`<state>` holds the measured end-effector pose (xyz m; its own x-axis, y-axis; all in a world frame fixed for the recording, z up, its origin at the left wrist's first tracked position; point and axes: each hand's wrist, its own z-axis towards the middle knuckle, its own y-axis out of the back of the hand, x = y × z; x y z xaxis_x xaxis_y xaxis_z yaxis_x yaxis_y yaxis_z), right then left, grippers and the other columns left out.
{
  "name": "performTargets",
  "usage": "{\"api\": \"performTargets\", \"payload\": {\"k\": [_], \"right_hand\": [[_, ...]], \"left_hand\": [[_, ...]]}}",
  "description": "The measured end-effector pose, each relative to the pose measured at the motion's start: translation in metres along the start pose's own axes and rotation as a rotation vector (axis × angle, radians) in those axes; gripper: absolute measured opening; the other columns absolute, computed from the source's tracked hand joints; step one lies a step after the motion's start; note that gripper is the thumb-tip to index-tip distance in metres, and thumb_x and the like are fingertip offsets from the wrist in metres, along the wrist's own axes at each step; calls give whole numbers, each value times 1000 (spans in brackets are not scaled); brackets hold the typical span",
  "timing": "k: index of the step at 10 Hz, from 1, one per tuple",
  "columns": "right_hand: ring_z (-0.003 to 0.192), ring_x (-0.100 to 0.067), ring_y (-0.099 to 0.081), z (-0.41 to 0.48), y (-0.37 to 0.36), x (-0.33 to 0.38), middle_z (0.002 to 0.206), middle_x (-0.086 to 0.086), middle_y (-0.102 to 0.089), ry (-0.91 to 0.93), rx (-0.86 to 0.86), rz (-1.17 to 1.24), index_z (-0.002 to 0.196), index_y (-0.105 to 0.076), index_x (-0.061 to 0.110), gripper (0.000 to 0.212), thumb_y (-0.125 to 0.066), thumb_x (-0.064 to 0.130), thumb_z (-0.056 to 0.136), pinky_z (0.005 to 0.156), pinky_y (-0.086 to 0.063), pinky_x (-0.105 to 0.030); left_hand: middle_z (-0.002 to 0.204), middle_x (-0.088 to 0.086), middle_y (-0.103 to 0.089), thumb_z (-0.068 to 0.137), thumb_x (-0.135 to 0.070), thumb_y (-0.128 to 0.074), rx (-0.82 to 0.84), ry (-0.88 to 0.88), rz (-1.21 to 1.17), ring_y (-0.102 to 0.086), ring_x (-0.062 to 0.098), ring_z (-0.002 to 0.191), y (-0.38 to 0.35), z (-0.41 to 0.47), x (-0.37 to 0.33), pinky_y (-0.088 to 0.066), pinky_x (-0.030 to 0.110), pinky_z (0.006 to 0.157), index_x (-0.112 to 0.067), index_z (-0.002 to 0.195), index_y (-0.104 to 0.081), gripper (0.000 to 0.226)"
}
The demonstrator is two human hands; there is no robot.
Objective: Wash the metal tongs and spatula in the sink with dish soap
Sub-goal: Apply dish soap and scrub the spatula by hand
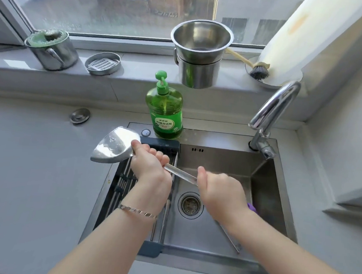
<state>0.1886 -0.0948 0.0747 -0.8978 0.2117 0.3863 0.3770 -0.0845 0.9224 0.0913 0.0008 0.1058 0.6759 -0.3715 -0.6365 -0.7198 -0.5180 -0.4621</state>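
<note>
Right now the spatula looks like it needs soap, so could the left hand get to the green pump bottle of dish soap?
Probably not yet: the left hand has its grip closed on the metal spatula. The green dish soap bottle stands unobstructed just behind the steel sink, so it looks reachable once freed.

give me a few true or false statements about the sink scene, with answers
1. Both hands grip the spatula, the left hand near the blade and the right hand at the handle end. True.
2. Water is running from the tap. False: no stream shows.
3. The green soap bottle stands on the sink's back edge, behind the basin. True.
4. The tongs are held in the right hand. False: the tongs lie in the sink, under the right forearm.
5. The spatula blade is over the drain. False: it is over the left edge, above the rack.
</note>
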Motion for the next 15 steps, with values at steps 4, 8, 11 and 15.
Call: {"api": "performTargets", "payload": {"k": [4, 8, 11, 15], "right_hand": [[48, -20, -50, -10, 10, -23, 55, -2, -55, -420, 581, 522, 59, -48, 16, 63, -18, 58, 94, 49, -44, -25], [44, -22, -50, -37, -26, -33, 53, -1, -51, 176, -285, -226, 65, -59, 15, 55, -21, 33, 101, 45, -30, -29], [37, -9, -39, -23, 25, -39, 49, 7, -48, -231, 839, 677, 71, -56, 14, 60, -28, 64, 89, 50, -37, -22], [82, -27, -59, -34, 14, -12, 76, -3, -61, -34, 303, 209, 87, -61, 10, 62, -13, 47, 99, 80, -47, -36]], "left_hand": [[41, -9, -17, 99, -40, -38, -12, 10, 51, -14, 7, 32, 11, -15, 15, -14, 19, 33, -18, 60, -26, 46], [39, -4, -29, 101, -29, -34, -155, 65, 75, -20, 8, 24, 19, -3, 10, -21, 17, 30, -16, 65, -41, 39], [33, -9, -17, 98, -39, -39, -73, 47, 57, -14, 8, 27, 25, -8, 9, -13, 16, 31, -17, 58, -26, 48], [35, -9, -18, 98, -38, -40, -94, 38, 79, -16, 8, 29, 24, -20, 24, -16, 17, 32, -15, 63, -31, 43]]}}
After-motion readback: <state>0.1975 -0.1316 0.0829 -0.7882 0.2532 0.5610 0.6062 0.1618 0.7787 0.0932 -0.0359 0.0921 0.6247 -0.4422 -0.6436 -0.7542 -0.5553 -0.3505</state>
